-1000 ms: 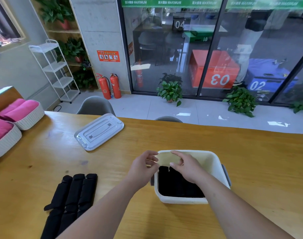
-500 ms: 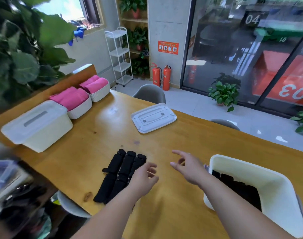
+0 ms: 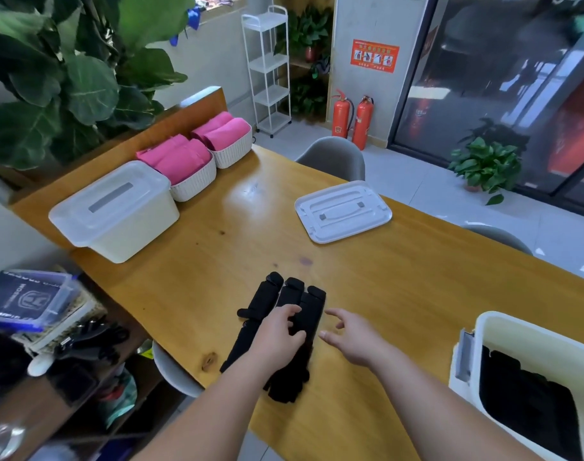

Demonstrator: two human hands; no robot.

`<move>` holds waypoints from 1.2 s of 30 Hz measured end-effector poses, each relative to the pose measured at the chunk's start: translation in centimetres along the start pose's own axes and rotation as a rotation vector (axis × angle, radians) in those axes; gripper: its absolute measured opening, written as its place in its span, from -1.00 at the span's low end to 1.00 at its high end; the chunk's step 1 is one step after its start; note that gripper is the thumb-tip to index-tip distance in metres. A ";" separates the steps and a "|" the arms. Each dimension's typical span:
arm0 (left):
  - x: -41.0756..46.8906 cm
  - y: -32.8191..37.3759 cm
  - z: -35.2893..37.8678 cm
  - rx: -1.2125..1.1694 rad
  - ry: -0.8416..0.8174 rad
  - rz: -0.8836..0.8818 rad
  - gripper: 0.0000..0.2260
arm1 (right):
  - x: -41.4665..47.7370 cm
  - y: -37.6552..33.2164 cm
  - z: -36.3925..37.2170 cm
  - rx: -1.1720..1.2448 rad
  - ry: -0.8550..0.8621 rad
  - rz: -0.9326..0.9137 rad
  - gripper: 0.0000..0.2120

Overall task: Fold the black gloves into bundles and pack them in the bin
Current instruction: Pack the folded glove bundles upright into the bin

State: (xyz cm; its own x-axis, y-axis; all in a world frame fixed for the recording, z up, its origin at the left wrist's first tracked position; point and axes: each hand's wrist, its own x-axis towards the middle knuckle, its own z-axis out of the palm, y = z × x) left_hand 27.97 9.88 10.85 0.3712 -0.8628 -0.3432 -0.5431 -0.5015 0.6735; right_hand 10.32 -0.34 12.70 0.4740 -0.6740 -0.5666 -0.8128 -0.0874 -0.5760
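Observation:
A row of black gloves lies flat on the wooden table near its left front edge. My left hand rests on the middle of the gloves with its fingers curling onto the fabric. Just to the right, my right hand hovers open above the table, fingers spread toward the gloves. At the lower right stands the white bin, with folded black gloves inside it.
The bin's white lid lies farther back on the table. A lidded white box and two white baskets of pink cloth line the left edge. Grey chairs stand behind the table; a cluttered shelf sits at the left.
My view swung left, away from the bin. Both hands left the bin and moved to the flat gloves; the left hand now lies on them.

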 end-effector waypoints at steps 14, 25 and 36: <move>4.2 1.3 1.4 0.010 -0.096 -0.071 -0.49 | 4.7 -0.7 2.3 0.261 0.132 0.129 -0.49; 4.9 2.9 2.5 -0.264 -0.158 -0.240 -0.64 | 3.2 0.7 1.6 0.480 0.255 0.196 -0.65; 4.1 9.1 2.9 -0.561 -0.153 -0.177 -0.63 | -2.0 2.6 -4.1 0.828 0.326 0.081 -0.67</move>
State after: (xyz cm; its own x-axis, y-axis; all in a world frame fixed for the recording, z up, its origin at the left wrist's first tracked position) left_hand 22.40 1.56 13.67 0.2840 -0.7899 -0.5435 0.0120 -0.5638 0.8258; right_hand 5.84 -2.25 14.76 0.2034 -0.8414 -0.5007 -0.2747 0.4418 -0.8540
